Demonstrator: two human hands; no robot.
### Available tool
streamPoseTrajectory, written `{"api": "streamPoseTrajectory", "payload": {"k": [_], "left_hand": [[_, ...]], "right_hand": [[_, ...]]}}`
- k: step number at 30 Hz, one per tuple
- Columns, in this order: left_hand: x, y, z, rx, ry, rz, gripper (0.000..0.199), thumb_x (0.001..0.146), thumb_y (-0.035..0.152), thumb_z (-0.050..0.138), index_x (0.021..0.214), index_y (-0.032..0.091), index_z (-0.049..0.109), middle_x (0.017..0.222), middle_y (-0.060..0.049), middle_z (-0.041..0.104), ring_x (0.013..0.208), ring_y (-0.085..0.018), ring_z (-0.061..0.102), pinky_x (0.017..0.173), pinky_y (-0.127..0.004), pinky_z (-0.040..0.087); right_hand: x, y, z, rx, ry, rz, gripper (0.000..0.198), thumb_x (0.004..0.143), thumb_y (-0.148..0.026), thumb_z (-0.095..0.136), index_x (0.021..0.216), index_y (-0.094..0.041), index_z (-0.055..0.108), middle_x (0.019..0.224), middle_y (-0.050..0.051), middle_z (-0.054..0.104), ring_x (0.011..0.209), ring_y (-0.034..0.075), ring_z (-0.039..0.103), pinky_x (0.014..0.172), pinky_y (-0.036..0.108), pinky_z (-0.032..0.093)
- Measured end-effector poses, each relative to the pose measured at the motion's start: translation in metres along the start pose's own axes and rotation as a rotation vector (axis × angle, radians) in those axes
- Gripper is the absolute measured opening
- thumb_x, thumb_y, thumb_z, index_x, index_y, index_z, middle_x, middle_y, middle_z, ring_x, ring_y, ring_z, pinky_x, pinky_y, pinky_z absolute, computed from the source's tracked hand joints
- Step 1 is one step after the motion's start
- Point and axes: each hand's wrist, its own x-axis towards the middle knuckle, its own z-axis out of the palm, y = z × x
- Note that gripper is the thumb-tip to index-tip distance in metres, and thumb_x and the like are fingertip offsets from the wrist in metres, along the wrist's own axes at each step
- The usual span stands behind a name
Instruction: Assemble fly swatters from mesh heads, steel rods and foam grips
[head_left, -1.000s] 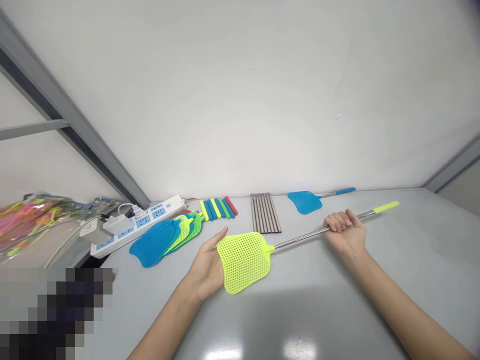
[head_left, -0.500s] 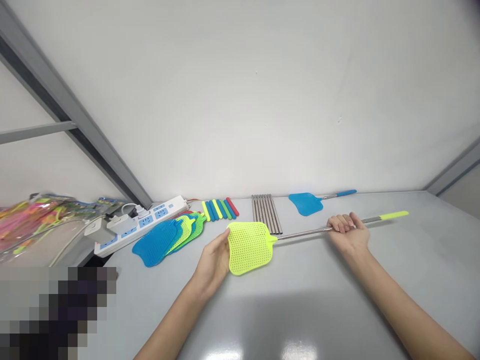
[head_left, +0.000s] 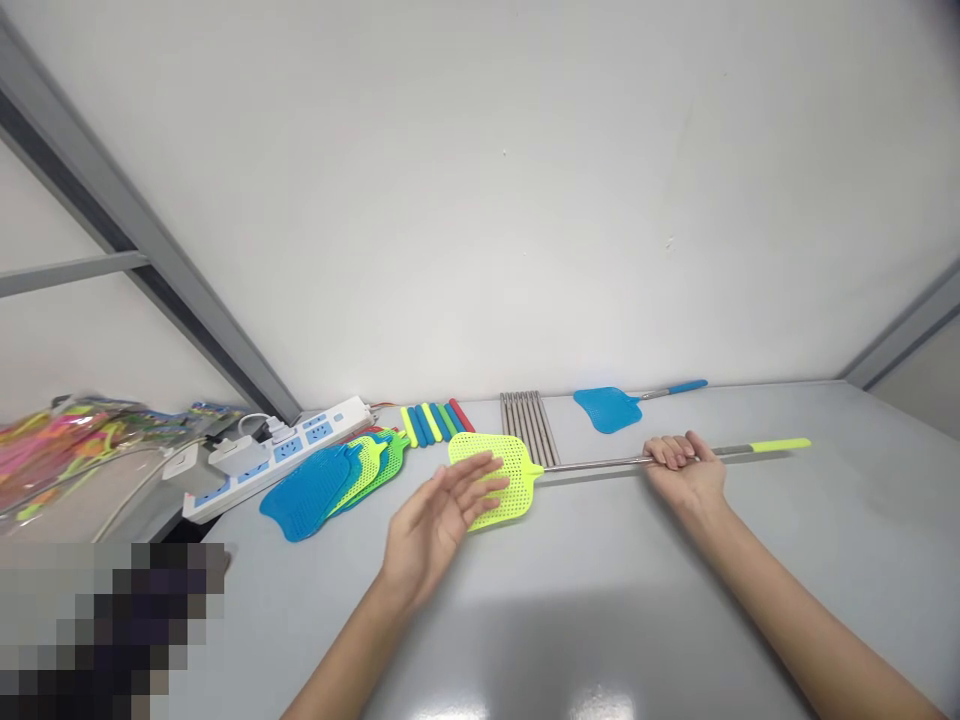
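Note:
A yellow fly swatter (head_left: pixel 513 482) with a perforated head, a metal telescopic rod and a yellow grip lies across the view, its head to the left. My right hand (head_left: pixel 686 470) is closed around the rod near the yellow grip. In front of the swatter's head is my left hand (head_left: pixel 442 515), fingers stretched out and apart, covering the head's lower left part. Whether those fingers touch the head I cannot tell. Behind them several metal rods (head_left: pixel 529 425) lie side by side, and a blue fly swatter (head_left: pixel 609 409) rests near the wall.
Several coloured grips (head_left: pixel 435 424) lie in a row at the back. Loose swatter heads (head_left: pixel 307 490) overlap beside a white power strip (head_left: pixel 330 418) with plugged-in adapters. Plastic-wrapped colourful items (head_left: pixel 67 450) are piled at the far left. A wall (head_left: pixel 525 200) bounds the grey table (head_left: pixel 637 570).
My left hand has let go of the swatter head's left edge and spread its fingers in front of it. The right hand still grips the rod. The view has shifted slightly.

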Motion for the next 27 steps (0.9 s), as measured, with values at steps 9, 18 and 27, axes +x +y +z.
{"api": "streamPoseTrajectory", "payload": {"k": [9,18,27], "left_hand": [[0.004,-0.008,-0.005,-0.001,0.039,-0.187,0.041,0.082,0.033,0.036,0.112,0.009,0.048,0.120,-0.016,0.047,0.109,-0.028,0.043,0.093,-0.040,0.030],[-0.003,-0.013,0.001,0.248,-0.039,-0.276,0.050,0.081,0.034,0.040,0.128,0.025,0.026,0.108,-0.012,0.054,0.090,-0.024,0.056,0.083,-0.044,0.037],[-0.012,-0.048,0.012,0.420,-0.134,-0.348,0.052,0.076,0.033,0.049,0.125,0.023,0.034,0.110,-0.013,0.051,0.093,-0.021,0.053,0.080,-0.037,0.037]], "right_hand": [[-0.006,0.010,-0.003,-0.025,-0.013,0.058,0.029,0.072,-0.013,0.032,0.056,-0.019,0.010,0.043,-0.007,0.012,0.035,0.009,0.017,0.035,0.022,0.025],[-0.011,0.013,0.000,-0.044,-0.032,0.079,0.029,0.074,-0.013,0.034,0.055,-0.019,0.013,0.044,-0.006,0.013,0.036,0.008,0.019,0.036,0.021,0.027],[-0.016,0.017,0.003,-0.067,-0.034,0.079,0.027,0.076,-0.014,0.029,0.054,-0.018,0.014,0.045,-0.007,0.015,0.036,0.008,0.023,0.037,0.021,0.030]]}}
